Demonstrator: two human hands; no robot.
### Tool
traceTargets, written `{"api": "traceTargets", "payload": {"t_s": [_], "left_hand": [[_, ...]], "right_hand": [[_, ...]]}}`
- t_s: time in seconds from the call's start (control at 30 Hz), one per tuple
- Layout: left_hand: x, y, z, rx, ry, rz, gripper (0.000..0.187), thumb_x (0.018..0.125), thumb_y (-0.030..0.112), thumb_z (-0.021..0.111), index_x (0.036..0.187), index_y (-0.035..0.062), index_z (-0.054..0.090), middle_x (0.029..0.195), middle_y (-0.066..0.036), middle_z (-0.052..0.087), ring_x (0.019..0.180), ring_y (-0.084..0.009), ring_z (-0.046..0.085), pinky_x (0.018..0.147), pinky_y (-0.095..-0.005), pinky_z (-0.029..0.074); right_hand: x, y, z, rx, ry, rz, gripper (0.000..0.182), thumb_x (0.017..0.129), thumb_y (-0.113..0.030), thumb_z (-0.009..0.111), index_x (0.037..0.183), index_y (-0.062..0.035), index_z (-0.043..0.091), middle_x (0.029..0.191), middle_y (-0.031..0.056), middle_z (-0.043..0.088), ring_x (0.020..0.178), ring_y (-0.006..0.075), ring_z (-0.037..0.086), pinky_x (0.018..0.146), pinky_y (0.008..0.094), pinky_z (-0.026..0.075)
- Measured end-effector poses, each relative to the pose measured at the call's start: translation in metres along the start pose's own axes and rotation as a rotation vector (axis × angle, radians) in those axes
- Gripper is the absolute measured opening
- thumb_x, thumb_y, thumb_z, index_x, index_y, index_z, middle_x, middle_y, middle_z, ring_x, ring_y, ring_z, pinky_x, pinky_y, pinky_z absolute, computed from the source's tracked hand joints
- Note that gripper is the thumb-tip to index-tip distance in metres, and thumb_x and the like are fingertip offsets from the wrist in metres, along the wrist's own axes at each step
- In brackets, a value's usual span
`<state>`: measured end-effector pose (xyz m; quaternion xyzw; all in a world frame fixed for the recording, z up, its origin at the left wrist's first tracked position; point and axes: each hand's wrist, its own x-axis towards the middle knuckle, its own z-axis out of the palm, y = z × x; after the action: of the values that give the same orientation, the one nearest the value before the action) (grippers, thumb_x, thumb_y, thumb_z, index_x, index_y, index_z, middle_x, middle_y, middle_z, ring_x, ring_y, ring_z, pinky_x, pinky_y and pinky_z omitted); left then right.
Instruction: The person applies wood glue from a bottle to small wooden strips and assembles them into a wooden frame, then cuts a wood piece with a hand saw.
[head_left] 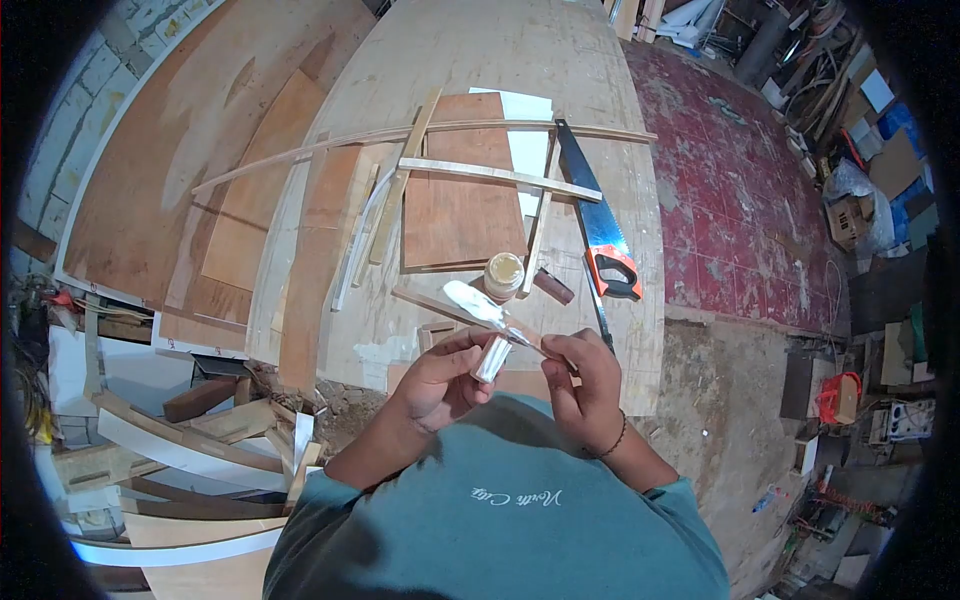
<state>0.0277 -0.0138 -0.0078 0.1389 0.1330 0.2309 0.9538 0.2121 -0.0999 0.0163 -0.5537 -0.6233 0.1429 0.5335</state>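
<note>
My left hand is closed round a small block whose upturned face looks white and shiny. Between the thumb and fingers of my right hand is the thin handle of a flat spreader, its broad end thickly coated with white paste. The spreader points up and left, and its shaft crosses close over the block's top end. Just beyond it stands a round jar with a pale cream top. A short dark brown block lies to the jar's right.
A handsaw with an orange and black handle lies at the worktable's right. Thin wooden strips cross over a brown board and a white sheet. Large plywood sheets lean at left, with curved offcuts below.
</note>
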Motion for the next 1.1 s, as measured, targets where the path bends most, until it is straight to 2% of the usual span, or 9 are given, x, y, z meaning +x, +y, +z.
{"api": "traceTargets", "payload": {"t_s": [0.13,0.23,0.33,0.5,0.67,0.73,0.8,0.93,1.1], "left_hand": [[0.001,-0.003,-0.007,-0.014,-0.031,0.014,0.034,0.092,0.014,0.051,0.122,-0.0004,0.047,0.091,-0.012,0.061,0.075,-0.0174,0.063,0.065,-0.028,0.055],[-0.001,-0.007,-0.008,-0.018,0.019,0.07,0.042,0.082,0.02,0.063,0.117,0.0007,0.05,0.098,-0.016,0.061,0.074,-0.0214,0.062,0.058,-0.0275,0.05],[-0.001,-0.003,-0.003,-0.04,-0.01,0.014,0.04,0.089,0.013,0.056,0.123,-0.0034,0.045,0.091,-0.013,0.061,0.078,-0.0202,0.064,0.066,-0.028,0.056],[0.001,-0.004,-0.003,0.061,-0.022,0.035,0.026,0.091,0.012,0.052,0.115,0.0008,0.055,0.085,-0.008,0.062,0.073,-0.0147,0.061,0.06,-0.0266,0.051],[-0.001,-0.003,0.0,0.069,0.024,0.01,0.027,0.091,0.012,0.053,0.115,-0.0001,0.054,0.086,-0.009,0.062,0.073,-0.0163,0.062,0.06,-0.0268,0.051],[0.0,-0.004,-0.002,0.07,0.039,0.023,0.028,0.09,0.011,0.054,0.115,-0.0006,0.054,0.087,-0.009,0.062,0.072,-0.0171,0.062,0.06,-0.027,0.051],[-0.001,-0.003,-0.004,0.04,0.053,-0.008,0.037,0.086,0.019,0.06,0.116,-0.0002,0.052,0.098,-0.017,0.06,0.073,-0.0211,0.06,0.058,-0.0268,0.05],[0.002,-0.005,-0.001,0.048,0.029,0.077,0.033,0.089,0.015,0.056,0.118,0.0015,0.049,0.091,-0.01,0.061,0.077,-0.0187,0.064,0.06,-0.026,0.056],[0.008,-0.003,-0.012,0.043,0.018,0.02,0.03,0.091,0.014,0.053,0.118,0.002,0.05,0.089,-0.009,0.06,0.073,-0.0159,0.06,0.056,-0.0242,0.052]], "right_hand": [[-0.003,-0.001,-0.002,0.076,0.014,0.013,0.031,0.071,0.001,0.064,0.101,-0.0052,0.058,0.071,0.0099,0.053,0.062,0.0263,0.053,0.054,0.0365,0.041],[0.0,-0.005,-0.005,0.026,-0.153,-0.169,0.032,0.071,-0.002,0.065,0.102,-0.0069,0.058,0.071,0.0096,0.053,0.061,0.0258,0.052,0.053,0.0357,0.04],[0.0,-0.001,-0.003,-0.006,-0.151,-0.173,0.028,0.075,0.0,0.063,0.101,-0.0045,0.057,0.072,0.0096,0.053,0.061,0.0237,0.052,0.053,0.0328,0.04],[0.0,0.0,-0.002,-0.03,-0.037,-0.094,0.028,0.075,0.0,0.063,0.101,-0.004,0.057,0.073,0.0104,0.054,0.061,0.0251,0.052,0.054,0.0345,0.041],[-0.002,-0.001,-0.003,0.017,0.045,-0.019,0.029,0.073,-0.001,0.064,0.101,-0.0052,0.058,0.071,0.0108,0.053,0.06,0.0272,0.053,0.053,0.0371,0.04],[0.0,-0.001,-0.008,0.022,-0.064,-0.11,0.026,0.074,0.001,0.061,0.1,-0.0029,0.058,0.074,0.0109,0.055,0.06,0.0233,0.05,0.053,0.0331,0.04],[-0.002,0.0,-0.007,0.03,-0.106,-0.106,0.026,0.073,0.0,0.062,0.099,-0.0036,0.059,0.072,0.0104,0.055,0.059,0.0236,0.05,0.052,0.0335,0.039],[-0.001,-0.001,-0.006,0.048,-0.234,-0.186,0.029,0.07,-0.006,0.067,0.099,-0.0058,0.06,0.069,0.0089,0.051,0.059,0.0253,0.05,0.052,0.0357,0.038],[0.002,-0.004,-0.007,0.18,-0.249,-0.234,0.026,0.073,-0.008,0.067,0.098,-0.0059,0.061,0.069,0.0086,0.052,0.059,0.0251,0.051,0.052,0.0357,0.038]]}}
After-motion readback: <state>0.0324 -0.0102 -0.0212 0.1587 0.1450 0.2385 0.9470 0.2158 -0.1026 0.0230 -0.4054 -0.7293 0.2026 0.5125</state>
